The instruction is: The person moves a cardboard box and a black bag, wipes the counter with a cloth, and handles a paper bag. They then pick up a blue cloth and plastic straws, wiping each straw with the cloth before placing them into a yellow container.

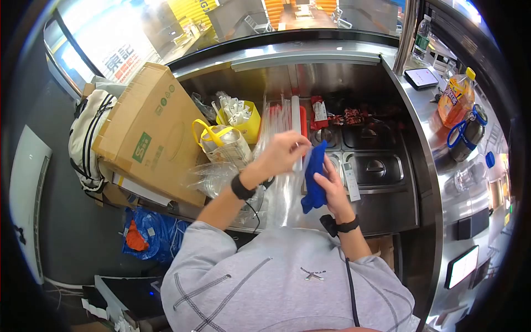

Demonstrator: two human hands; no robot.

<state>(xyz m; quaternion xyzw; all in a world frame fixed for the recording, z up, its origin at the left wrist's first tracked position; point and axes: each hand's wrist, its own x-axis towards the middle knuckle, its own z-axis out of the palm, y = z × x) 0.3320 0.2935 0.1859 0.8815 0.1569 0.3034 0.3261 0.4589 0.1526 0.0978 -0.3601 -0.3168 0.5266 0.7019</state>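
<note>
In front of my chest, my right hand (pixel 333 188) is closed around a folded piece of blue cloth (pixel 315 182), held upright with the thumb on its face. My left hand (pixel 283 152) is at the upper left of the cloth, its fingertips pinched together. What they pinch is too small to make out. A translucent edge shows along the cloth's left side. Beneath the hands lie long clear plastic sleeves (pixel 285 202). Just right of the right hand, a white remote-like object (pixel 351 182) rests by the steel lidded pans (pixel 376 170).
A large cardboard box (pixel 141 135) leans at left beside a white bag (pixel 88 138). Two yellow containers, a tote (pixel 221 145) and a bucket (pixel 251 122), stand behind. At right, the steel counter (pixel 428 138) holds a phone (pixel 421 78), an orange drink bottle (pixel 457 99) and a flask (pixel 468 134).
</note>
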